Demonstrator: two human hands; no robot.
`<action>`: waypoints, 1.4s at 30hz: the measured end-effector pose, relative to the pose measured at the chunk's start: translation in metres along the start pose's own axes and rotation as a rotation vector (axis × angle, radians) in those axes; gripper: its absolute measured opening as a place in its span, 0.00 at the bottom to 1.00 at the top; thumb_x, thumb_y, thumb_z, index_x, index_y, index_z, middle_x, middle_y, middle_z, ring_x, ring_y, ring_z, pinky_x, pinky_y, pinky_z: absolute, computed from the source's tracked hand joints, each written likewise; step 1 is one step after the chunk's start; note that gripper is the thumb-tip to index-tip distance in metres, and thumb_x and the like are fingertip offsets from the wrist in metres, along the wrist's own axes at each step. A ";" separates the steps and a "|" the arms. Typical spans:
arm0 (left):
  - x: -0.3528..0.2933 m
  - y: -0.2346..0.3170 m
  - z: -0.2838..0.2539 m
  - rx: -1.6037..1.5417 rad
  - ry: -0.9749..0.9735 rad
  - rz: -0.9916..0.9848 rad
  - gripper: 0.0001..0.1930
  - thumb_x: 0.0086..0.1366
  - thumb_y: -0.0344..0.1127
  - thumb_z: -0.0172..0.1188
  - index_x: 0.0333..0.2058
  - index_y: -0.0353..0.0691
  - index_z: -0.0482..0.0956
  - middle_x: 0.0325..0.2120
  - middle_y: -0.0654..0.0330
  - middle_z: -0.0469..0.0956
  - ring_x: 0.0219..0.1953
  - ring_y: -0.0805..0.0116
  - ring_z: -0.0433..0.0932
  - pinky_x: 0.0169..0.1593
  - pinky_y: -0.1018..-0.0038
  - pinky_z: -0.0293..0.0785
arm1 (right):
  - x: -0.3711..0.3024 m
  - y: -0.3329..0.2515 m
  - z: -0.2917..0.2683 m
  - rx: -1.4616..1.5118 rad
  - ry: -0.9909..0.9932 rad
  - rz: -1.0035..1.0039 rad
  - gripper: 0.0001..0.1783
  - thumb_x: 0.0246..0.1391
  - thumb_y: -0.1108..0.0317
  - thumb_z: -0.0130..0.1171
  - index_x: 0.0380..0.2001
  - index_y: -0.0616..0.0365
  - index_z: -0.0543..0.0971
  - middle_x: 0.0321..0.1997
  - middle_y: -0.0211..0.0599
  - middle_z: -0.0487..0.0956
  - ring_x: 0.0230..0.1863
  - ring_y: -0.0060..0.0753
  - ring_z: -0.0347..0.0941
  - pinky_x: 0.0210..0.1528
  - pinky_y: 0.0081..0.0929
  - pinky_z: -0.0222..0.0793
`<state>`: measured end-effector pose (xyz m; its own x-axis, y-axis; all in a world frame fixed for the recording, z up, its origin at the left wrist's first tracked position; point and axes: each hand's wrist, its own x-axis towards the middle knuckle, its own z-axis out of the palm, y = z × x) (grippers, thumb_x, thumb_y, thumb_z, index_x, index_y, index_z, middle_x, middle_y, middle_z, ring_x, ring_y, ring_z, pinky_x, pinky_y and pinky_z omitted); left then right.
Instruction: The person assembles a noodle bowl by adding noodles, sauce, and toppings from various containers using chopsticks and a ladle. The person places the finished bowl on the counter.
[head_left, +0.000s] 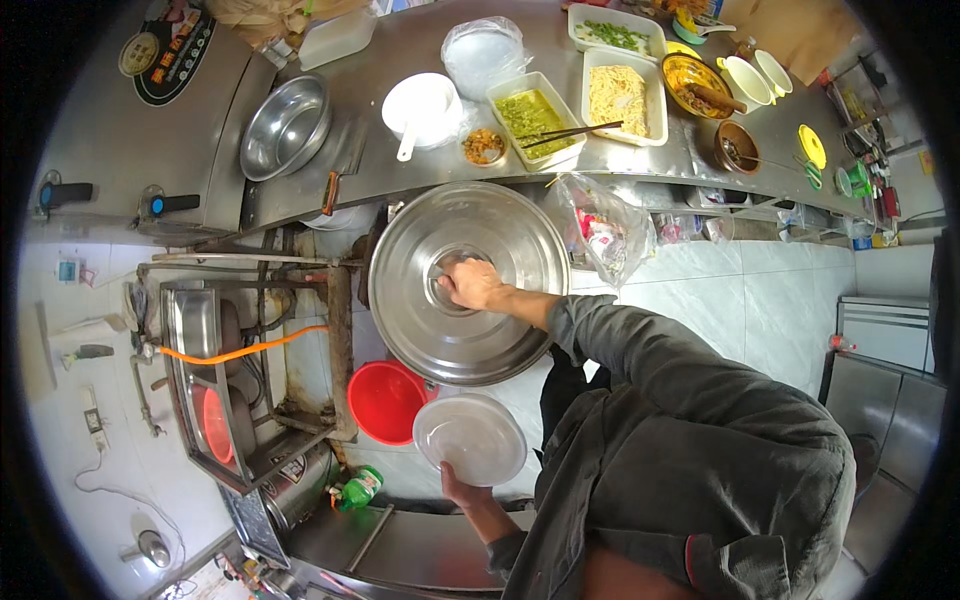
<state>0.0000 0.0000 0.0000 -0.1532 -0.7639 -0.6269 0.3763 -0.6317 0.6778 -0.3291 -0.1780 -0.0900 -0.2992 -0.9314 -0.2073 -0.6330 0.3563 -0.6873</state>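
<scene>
A large round steel lid [450,345] lies below the counter's front edge, in the middle of the view. Closed round the handle at its centre is my right hand [474,284]. What the lid covers is hidden beneath it. Nearer to me, my left hand [463,488] grips the near rim of a pale translucent round plastic dish [470,438]; whether it is a plate or a shallow lid, I cannot tell. A red plastic bucket [385,405] stands on the floor to the left of the dish, partly covered by the steel lid's edge.
Along the steel counter [370,190] stand a steel bowl [287,128], a cleaver [340,175], a white bowl [425,110], a tub of green food [535,120] with chopsticks, and a noodle tub [625,95]. A clear plastic bag [608,235] hangs at the edge. A sink frame [215,380] stands left.
</scene>
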 end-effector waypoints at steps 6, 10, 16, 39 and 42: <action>-0.014 -0.013 0.005 0.005 0.107 0.024 0.38 0.66 0.55 0.52 0.66 0.33 0.59 0.60 0.46 0.67 0.60 0.46 0.69 0.60 0.46 0.68 | -0.001 -0.007 -0.004 0.029 0.038 -0.025 0.19 0.60 0.58 0.51 0.43 0.64 0.77 0.27 0.56 0.81 0.34 0.60 0.81 0.41 0.53 0.76; -0.002 -0.017 0.035 0.057 0.092 -0.020 0.38 0.64 0.58 0.52 0.65 0.36 0.62 0.60 0.47 0.67 0.60 0.45 0.69 0.60 0.47 0.68 | -0.035 -0.013 -0.044 -0.144 0.100 -0.250 0.23 0.58 0.58 0.57 0.46 0.68 0.76 0.47 0.59 0.80 0.48 0.59 0.77 0.49 0.47 0.74; 0.032 -0.028 0.100 0.170 -0.317 -0.216 0.40 0.66 0.61 0.48 0.68 0.38 0.58 0.62 0.49 0.66 0.61 0.47 0.68 0.61 0.49 0.67 | -0.176 0.006 -0.134 0.624 -0.383 -0.252 0.31 0.68 0.47 0.49 0.63 0.59 0.69 0.56 0.52 0.78 0.57 0.45 0.75 0.60 0.39 0.69; -0.124 -0.297 0.393 0.500 -1.045 -0.929 0.36 0.73 0.61 0.37 0.68 0.41 0.57 0.66 0.50 0.62 0.65 0.53 0.65 0.66 0.54 0.65 | -0.518 0.298 -0.419 0.713 0.486 0.298 0.13 0.54 0.72 0.63 0.42 0.67 0.81 0.28 0.33 0.80 0.30 0.22 0.76 0.36 0.26 0.74; -0.139 -0.330 0.434 0.552 -1.101 -0.973 0.36 0.73 0.61 0.37 0.68 0.41 0.57 0.66 0.50 0.62 0.66 0.53 0.65 0.66 0.54 0.65 | -0.561 0.319 -0.449 0.546 0.547 0.324 0.11 0.51 0.73 0.64 0.38 0.67 0.80 0.30 0.43 0.81 0.32 0.39 0.79 0.39 0.32 0.75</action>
<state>-0.4995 0.2568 0.0303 -0.7871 0.3882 -0.4794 -0.5900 -0.7003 0.4018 -0.6840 0.4914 0.1193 -0.8002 -0.5714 -0.1820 -0.0634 0.3824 -0.9218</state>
